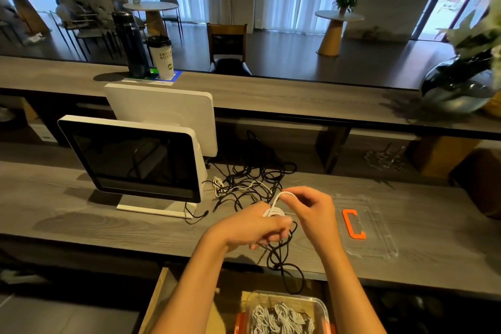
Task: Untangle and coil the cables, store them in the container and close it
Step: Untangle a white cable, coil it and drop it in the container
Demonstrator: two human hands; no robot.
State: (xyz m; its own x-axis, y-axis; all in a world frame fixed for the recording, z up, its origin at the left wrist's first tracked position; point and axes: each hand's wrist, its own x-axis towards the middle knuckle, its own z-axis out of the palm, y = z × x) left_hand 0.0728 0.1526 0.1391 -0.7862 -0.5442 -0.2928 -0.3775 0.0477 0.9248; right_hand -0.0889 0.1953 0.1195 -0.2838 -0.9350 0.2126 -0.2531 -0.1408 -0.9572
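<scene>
Grey wood-grain worktop (81, 214), café behind; clear plastic container with orange clips (321, 306) below front edge, coiled grey cables (279, 320) inside; clear lid with orange handle (379, 228) at right; tangled black cables (252, 179) beside white-framed monitor (130, 154); left hand (254, 228) grip curled round white cable coil (273, 211); right hand (309, 209) grip pinching its loop.

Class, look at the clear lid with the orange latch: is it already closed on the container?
No, the clear lid lies on the counter to the right of the hands, apart from the open container holding coiled cables below.
</scene>
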